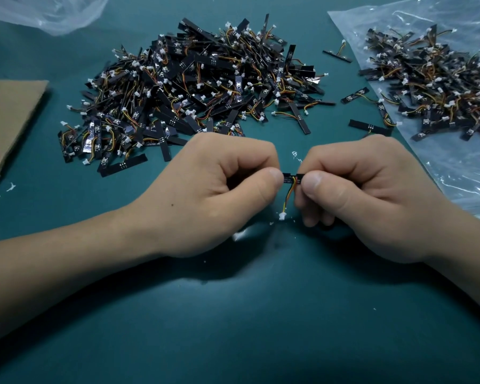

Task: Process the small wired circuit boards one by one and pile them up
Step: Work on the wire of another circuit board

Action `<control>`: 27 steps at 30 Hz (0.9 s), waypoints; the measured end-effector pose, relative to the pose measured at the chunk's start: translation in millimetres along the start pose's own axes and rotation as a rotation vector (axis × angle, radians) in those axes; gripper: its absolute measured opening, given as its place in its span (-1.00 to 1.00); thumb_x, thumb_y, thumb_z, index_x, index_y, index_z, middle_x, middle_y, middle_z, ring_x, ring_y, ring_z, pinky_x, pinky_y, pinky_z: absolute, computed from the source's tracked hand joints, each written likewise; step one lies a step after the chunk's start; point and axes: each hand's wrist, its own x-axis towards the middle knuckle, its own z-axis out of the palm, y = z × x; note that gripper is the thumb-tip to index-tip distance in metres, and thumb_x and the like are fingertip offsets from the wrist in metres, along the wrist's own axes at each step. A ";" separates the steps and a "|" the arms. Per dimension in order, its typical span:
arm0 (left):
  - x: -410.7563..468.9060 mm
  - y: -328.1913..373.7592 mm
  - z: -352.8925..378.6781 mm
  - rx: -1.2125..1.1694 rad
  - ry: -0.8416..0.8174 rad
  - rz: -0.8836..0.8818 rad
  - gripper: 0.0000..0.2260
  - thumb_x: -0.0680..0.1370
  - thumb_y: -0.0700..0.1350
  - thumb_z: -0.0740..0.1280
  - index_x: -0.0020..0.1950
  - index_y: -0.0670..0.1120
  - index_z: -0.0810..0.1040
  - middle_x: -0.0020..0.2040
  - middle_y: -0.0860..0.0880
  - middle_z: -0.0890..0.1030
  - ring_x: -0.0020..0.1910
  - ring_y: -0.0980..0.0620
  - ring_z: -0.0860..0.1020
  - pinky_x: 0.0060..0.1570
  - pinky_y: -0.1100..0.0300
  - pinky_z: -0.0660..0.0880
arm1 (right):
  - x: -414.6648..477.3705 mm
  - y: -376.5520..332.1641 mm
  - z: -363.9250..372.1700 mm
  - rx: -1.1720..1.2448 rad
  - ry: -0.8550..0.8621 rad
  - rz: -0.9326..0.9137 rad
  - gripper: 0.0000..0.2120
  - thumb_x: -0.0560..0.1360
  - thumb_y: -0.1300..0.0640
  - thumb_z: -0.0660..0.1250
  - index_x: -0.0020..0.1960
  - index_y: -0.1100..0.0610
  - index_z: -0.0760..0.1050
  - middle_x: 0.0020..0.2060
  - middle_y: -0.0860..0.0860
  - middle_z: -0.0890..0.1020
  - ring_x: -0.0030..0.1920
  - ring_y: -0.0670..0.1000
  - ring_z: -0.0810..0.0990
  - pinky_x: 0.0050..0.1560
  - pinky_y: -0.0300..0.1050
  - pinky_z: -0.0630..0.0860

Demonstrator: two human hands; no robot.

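Note:
A small black circuit board (292, 177) is held between both hands just above the green table. My left hand (222, 189) pinches its left end and my right hand (358, 192) pinches its right end, so most of the strip is hidden by fingers. Its red, yellow and orange wires hang down to a white connector (282, 216). A big heap of the same wired boards (189, 87) lies beyond my left hand. Another heap (438, 84) rests on a clear plastic bag (460, 167) at the right.
A few loose boards (369, 127) lie between the two heaps. Brown cardboard (9, 117) lies at the left edge, and another clear bag (50, 12) at the top left. White scraps (240, 234) dot the green mat (233, 328) under my hands.

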 end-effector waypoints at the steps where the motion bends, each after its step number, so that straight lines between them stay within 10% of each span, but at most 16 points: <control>1: 0.2 -0.2 0.1 0.013 -0.005 -0.001 -0.75 0.59 -0.20 0.26 -0.30 -0.19 0.50 -0.44 -0.03 0.40 -0.43 0.12 0.35 -0.38 0.28 0.30 | -0.2 0.1 0.2 -0.002 -0.004 -0.001 -0.75 0.56 0.07 0.19 -0.25 -0.01 0.53 -0.41 -0.06 0.63 -0.46 -0.03 0.59 -0.42 -0.19 0.47; 27: -2.0 0.6 -2.0 -0.021 -0.041 0.105 -0.71 0.57 -0.16 0.25 -0.35 -0.20 0.48 -0.48 -0.02 0.36 -0.46 0.09 0.31 -0.40 0.34 0.26 | 1.0 4.9 -3.7 -0.013 -0.112 -0.032 -0.69 0.55 0.06 0.18 -0.37 0.05 0.32 -0.50 -0.05 0.29 -0.47 -0.15 0.28 -0.38 -0.37 0.21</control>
